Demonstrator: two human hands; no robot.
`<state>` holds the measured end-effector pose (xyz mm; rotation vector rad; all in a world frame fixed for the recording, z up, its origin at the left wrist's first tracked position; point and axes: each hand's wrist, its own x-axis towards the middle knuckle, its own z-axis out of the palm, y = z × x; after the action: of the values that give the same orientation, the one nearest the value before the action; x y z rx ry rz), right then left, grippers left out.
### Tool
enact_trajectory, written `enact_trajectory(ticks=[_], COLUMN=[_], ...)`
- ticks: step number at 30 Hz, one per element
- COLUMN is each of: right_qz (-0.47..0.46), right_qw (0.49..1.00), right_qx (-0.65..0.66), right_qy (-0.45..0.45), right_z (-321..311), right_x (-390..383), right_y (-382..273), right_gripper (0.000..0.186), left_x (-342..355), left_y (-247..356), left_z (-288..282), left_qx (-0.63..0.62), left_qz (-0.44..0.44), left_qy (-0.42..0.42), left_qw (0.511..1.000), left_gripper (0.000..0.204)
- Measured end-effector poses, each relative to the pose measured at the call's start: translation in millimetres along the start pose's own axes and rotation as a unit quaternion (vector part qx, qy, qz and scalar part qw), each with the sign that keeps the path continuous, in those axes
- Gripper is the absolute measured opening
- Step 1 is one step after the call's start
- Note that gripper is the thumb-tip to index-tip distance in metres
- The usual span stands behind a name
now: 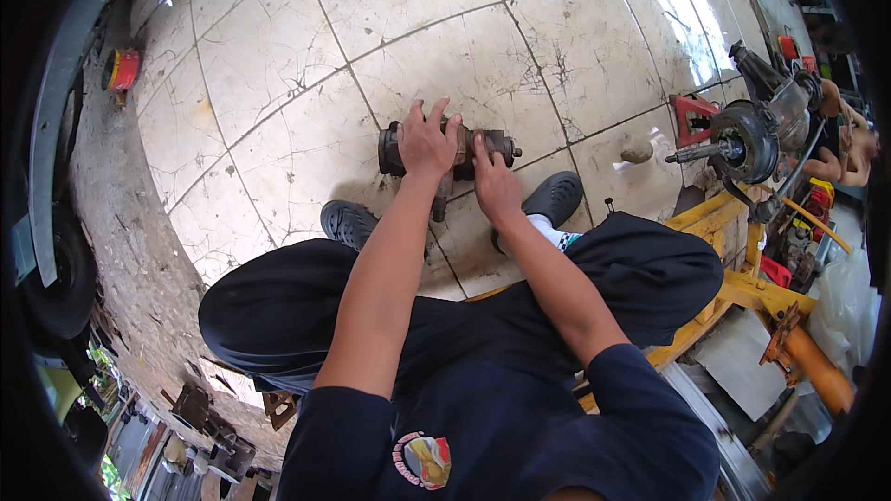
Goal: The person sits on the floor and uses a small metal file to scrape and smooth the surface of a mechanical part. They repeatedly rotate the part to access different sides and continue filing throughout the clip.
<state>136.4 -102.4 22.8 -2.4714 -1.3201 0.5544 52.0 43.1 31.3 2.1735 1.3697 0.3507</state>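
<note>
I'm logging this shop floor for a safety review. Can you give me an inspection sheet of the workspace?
Surface: cracked, stained floor tiles.
Job's things: rusty metal part lying on the tiles.
Clutter: red-yellow object far left; yellow frame and axle assembly at right.
Grippers: left hand flat on the part; right hand touching its right side.
Cables: nothing seen.
Surroundings: tyre at left; another person's arm far right.

A vehicle repair workshop: beside the cracked, stained white floor tiles (278, 46) stand a greasy black axle hub assembly (752, 134), a yellow steel frame (733, 292) and a black tyre (60, 278).
</note>
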Motion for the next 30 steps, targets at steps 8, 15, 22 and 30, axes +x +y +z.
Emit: enact_trajectory(ticks=[8,15,22,30], right_qz=[-0.051,-0.084,-0.092,-0.115], right_qw=[0.99,0.991,0.993,0.99], right_qx=[-0.116,-0.093,-0.075,-0.079], right_qy=[-0.062,-0.039,-0.017,-0.033], right_z=[-12.2,-7.0,-10.1,-11.6], right_x=[-1.7,0.5,26.3,22.0], right_y=[-0.9,6.4,11.3,14.7], right_gripper=[0.055,0.064,0.066,0.068], left_x=[-3.2,0.9,0.1,-3.6], left_y=[9.1,10.5,11.4,8.3], left_z=[1.9,1.8,4.4,4.2], left_qx=[0.024,0.048,0.032,0.02], left_qz=[-0.038,-0.032,-0.023,-0.011], left_qy=[0.037,0.045,0.06,0.092], left_qw=[0.998,0.997,0.997,0.996], left_gripper=[0.038,0.037,0.037,0.035])
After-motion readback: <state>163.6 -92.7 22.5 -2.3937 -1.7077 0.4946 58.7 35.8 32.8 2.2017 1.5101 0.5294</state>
